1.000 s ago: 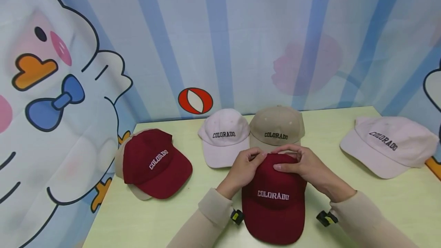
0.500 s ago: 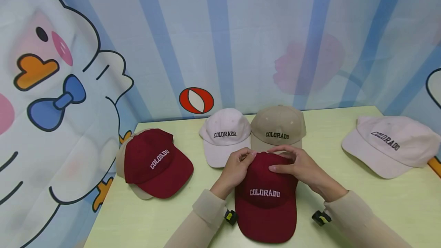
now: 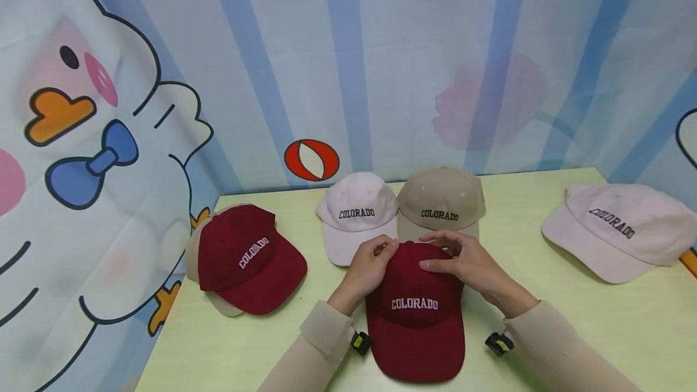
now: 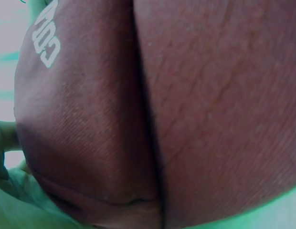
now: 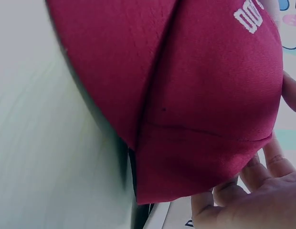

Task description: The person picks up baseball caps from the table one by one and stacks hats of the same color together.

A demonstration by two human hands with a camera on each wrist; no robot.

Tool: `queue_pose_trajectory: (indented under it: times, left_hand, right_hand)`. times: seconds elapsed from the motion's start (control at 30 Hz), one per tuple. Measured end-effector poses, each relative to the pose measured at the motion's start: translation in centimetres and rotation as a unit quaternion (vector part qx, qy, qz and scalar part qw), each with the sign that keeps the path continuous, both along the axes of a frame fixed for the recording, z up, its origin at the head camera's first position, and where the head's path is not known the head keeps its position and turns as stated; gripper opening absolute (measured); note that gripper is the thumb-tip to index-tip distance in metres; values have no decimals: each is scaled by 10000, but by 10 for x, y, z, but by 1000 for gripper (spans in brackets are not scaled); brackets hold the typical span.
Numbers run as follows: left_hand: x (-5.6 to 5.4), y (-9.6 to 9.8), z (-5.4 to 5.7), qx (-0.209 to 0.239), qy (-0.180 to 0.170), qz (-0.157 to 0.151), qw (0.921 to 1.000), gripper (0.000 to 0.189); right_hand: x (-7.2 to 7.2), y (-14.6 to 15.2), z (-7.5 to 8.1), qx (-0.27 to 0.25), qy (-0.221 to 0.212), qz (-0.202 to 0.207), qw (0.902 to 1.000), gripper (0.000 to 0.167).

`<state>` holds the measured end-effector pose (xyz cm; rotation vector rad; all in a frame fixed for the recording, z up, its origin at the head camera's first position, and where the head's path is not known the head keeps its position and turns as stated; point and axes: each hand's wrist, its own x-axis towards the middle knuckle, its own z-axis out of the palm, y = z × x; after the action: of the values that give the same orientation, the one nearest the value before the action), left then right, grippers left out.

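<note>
Both hands grasp one maroon cap (image 3: 415, 286) at the near middle of the table (image 3: 261, 349), its brim toward the wearer of the head camera. The left hand (image 3: 363, 268) pinches the crown's upper left edge between thumb and fingers; the right hand (image 3: 468, 262) grips the upper right, thumb on the front panel, fingers behind. White lettering on the crown reads COLORADO. Directly beyond, a white cap (image 3: 356, 213) and a khaki cap (image 3: 442, 198) stand side by side, the khaki brim partly hidden by the right hand and the held cap. At left, a second maroon cap (image 3: 245, 265) overlies a mostly covered beige cap (image 3: 192, 259). At far right lies a pale pink cap (image 3: 626, 228), brim angled leftward. A printed cartoon backdrop (image 3: 403, 77) rises behind the table.
</note>
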<state>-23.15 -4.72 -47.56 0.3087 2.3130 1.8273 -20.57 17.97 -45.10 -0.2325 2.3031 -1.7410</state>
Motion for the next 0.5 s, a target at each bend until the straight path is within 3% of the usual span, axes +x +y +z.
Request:
queue_pose_trajectory:
  times: [0.5]
  left_hand:
    - [-3,-6,-2,-506,121,135,9986,31]
  right_hand:
    - [-7,-5,-3,227,244,-269,9991,58]
